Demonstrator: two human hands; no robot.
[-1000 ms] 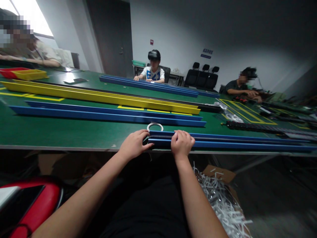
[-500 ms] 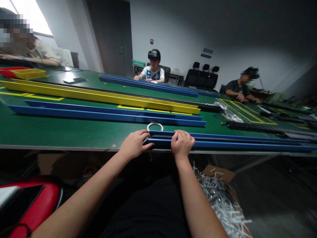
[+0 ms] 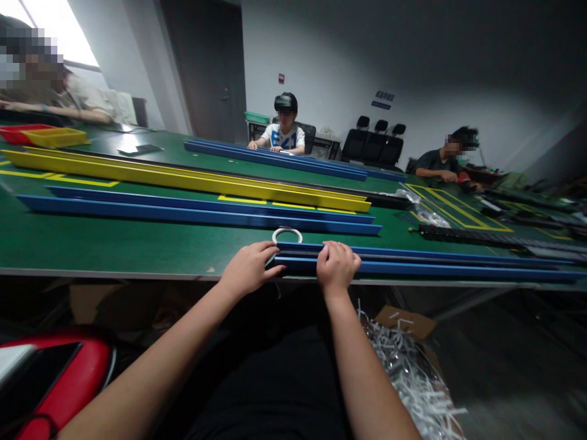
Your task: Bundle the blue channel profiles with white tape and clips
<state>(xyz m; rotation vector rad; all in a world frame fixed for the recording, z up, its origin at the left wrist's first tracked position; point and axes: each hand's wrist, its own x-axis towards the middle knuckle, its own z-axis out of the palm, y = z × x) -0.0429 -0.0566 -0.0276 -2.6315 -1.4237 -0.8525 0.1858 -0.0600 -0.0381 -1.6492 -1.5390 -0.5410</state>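
Note:
A long blue channel rail (image 3: 440, 267) lies along the near edge of the green table, its left end in front of me. My left hand (image 3: 250, 266) is at that end, thumb and fingers closed on its two side walls. Farther right, my right hand (image 3: 338, 263) wraps over the rail with its fingers curled into the channel. Just behind the left end sits a white ring, like a roll of tape (image 3: 287, 234), partly covered by the rail.
Beyond lie another blue rail (image 3: 197, 212) and a yellow rail (image 3: 183, 176). Red and yellow trays (image 3: 55, 135) stand at far left. A black strip (image 3: 481, 235) lies at right. A box of white paper strips (image 3: 408, 360) is below the table. Several people sit around.
Both my hands and the rail stay in the same place. The person at the far right has shifted their hands slightly.

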